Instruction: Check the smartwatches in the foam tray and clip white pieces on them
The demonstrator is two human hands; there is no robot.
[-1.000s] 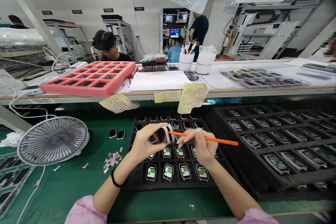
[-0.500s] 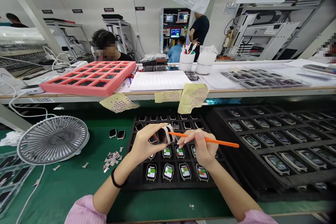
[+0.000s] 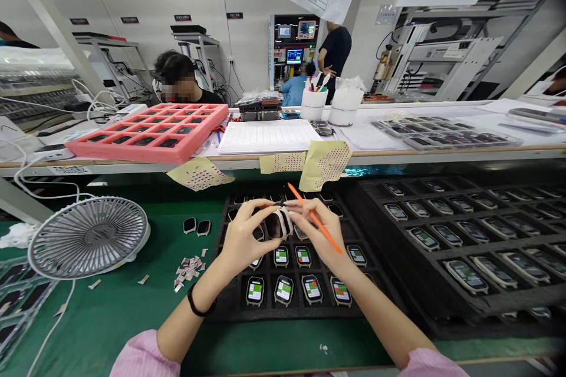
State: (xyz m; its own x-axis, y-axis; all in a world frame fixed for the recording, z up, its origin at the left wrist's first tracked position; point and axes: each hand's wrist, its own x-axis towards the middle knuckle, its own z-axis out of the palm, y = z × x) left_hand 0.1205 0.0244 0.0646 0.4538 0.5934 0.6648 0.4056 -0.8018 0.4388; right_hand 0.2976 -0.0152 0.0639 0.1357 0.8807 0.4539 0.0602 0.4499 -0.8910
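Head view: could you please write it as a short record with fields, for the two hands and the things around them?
left hand: holds a watch between thumb and fingers
right hand: holds an orange stick; fingertips at the watch's edge, contact unclear
below hands: black tray with watches, several screens lit
left of tray: two dark-screened watches, small scraps, a fan
upper shelf: pink tray, white cup
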